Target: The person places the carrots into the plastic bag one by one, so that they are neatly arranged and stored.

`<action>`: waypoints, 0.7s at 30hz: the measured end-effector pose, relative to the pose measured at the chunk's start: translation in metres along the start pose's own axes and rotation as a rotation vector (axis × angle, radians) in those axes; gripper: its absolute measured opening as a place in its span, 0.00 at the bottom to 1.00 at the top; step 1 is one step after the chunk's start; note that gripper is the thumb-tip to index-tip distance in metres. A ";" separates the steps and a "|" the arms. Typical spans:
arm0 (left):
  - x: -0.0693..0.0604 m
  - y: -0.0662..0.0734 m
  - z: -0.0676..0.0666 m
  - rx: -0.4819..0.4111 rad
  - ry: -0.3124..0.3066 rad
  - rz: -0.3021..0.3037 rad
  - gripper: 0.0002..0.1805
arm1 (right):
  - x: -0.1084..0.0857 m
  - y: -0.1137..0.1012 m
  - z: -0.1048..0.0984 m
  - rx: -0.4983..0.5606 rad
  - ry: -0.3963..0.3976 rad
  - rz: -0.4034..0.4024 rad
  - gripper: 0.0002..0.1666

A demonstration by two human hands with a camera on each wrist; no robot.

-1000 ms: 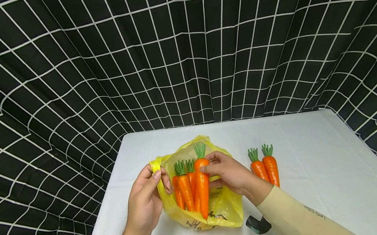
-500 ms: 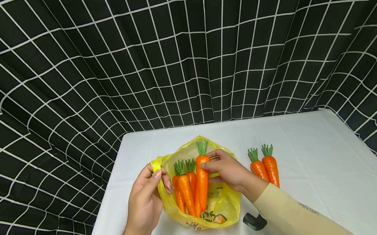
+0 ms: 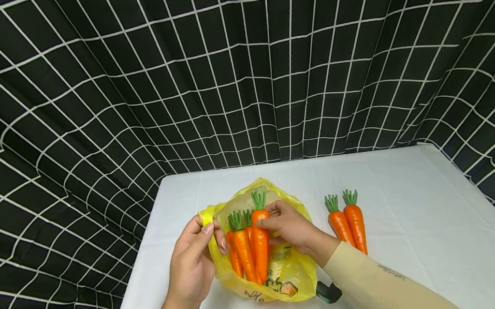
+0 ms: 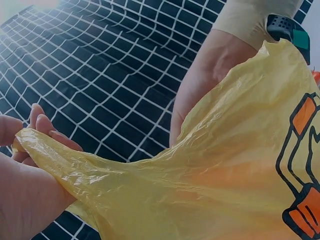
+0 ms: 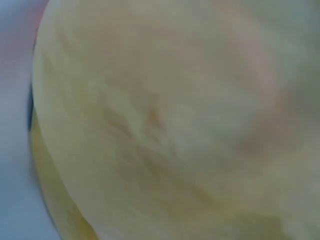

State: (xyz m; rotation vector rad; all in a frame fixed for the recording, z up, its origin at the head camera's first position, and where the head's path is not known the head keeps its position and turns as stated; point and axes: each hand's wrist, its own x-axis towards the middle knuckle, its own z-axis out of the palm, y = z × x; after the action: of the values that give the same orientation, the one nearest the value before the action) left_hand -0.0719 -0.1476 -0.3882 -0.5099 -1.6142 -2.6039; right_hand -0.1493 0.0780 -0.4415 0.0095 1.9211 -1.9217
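My left hand (image 3: 194, 258) pinches the handle of a yellow plastic bag (image 3: 298, 272) between thumb and fingers, and the bag's mouth gapes toward the head camera. Inside the mouth, my right hand (image 3: 290, 226) grips an orange carrot (image 3: 261, 248) near its green top, tip pointing down. Several other carrots (image 3: 243, 252) stand in the bag just left of it. The left wrist view shows the bag's outside (image 4: 240, 170) stretched from my left hand, with my right wrist (image 4: 202, 77) going in behind its rim. Blurred yellow plastic (image 5: 150, 125) fills most of the right wrist view.
Two more carrots (image 3: 355, 223) lie side by side on the white table (image 3: 418, 218), right of the bag; my right forearm partly covers them. A dark wrist device (image 3: 328, 292) sits under my right sleeve. Black curtains with white grid lines (image 3: 241, 77) surround the table.
My right hand has lowered the carrot into the bag and shifted it left against the others. My left hand stays almost still on the bag handle.
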 end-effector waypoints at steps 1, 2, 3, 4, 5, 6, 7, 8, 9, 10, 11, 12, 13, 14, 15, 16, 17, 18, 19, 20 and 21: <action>0.000 0.000 0.000 0.000 0.002 0.000 0.09 | 0.000 0.001 0.001 -0.001 0.002 0.004 0.27; 0.000 0.000 0.000 0.000 0.003 -0.001 0.09 | 0.001 0.002 0.001 0.004 0.004 0.010 0.27; 0.000 0.001 0.000 0.001 0.004 0.000 0.09 | 0.001 0.003 0.002 0.010 0.006 0.015 0.27; 0.000 0.001 0.000 0.001 0.003 -0.001 0.09 | 0.001 0.004 0.002 0.020 0.003 0.019 0.27; 0.000 0.001 0.000 0.002 0.002 0.000 0.09 | 0.001 0.004 0.003 0.030 -0.002 0.022 0.28; 0.000 0.001 0.000 0.001 0.000 0.001 0.09 | 0.000 0.005 0.003 0.039 -0.010 0.023 0.29; 0.000 0.001 0.000 0.001 -0.002 0.002 0.09 | 0.000 0.005 0.003 0.047 -0.017 0.023 0.30; 0.000 0.001 0.000 0.001 -0.004 0.003 0.09 | -0.001 0.005 0.003 0.053 -0.024 0.023 0.31; -0.001 0.001 0.000 0.000 -0.005 0.003 0.09 | -0.001 0.005 0.003 0.054 -0.035 0.021 0.31; -0.001 0.001 0.000 -0.001 -0.006 0.003 0.09 | -0.002 0.005 0.003 0.053 -0.045 0.020 0.32; -0.001 0.001 0.000 -0.002 -0.007 0.004 0.09 | -0.003 0.004 0.003 0.050 -0.053 0.019 0.32; -0.001 0.001 0.000 -0.003 -0.008 0.003 0.09 | -0.003 0.004 0.003 0.045 -0.060 0.018 0.32; -0.001 0.001 -0.001 -0.004 -0.008 0.003 0.09 | -0.004 0.004 0.003 0.041 -0.066 0.017 0.32; -0.001 0.001 -0.001 -0.005 -0.009 0.003 0.09 | -0.004 0.003 0.003 0.037 -0.070 0.015 0.32; -0.001 0.001 -0.001 -0.005 -0.010 0.003 0.09 | -0.005 0.002 0.003 0.034 -0.075 0.012 0.32; -0.001 0.001 -0.001 -0.005 -0.011 0.004 0.09 | -0.005 0.001 0.004 0.031 -0.078 0.010 0.32; -0.001 0.001 -0.001 -0.006 -0.012 0.005 0.09 | -0.005 0.000 0.004 0.031 -0.082 0.007 0.33; -0.001 0.001 -0.001 -0.006 -0.014 0.005 0.09 | -0.006 -0.001 0.004 0.031 -0.087 0.003 0.33; -0.001 0.001 -0.001 -0.007 -0.015 0.006 0.09 | -0.006 -0.002 0.004 0.032 -0.092 -0.001 0.33; -0.001 0.001 -0.001 -0.008 -0.017 0.007 0.09 | -0.006 -0.003 0.004 0.032 -0.098 -0.006 0.33; -0.001 0.001 -0.001 -0.008 -0.018 0.007 0.09 | -0.006 -0.003 0.004 0.034 -0.103 -0.008 0.33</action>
State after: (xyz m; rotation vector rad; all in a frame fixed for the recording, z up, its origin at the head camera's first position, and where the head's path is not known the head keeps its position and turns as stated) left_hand -0.0712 -0.1486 -0.3880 -0.5399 -1.6041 -2.6092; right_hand -0.1434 0.0760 -0.4362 -0.0864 1.8244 -1.9213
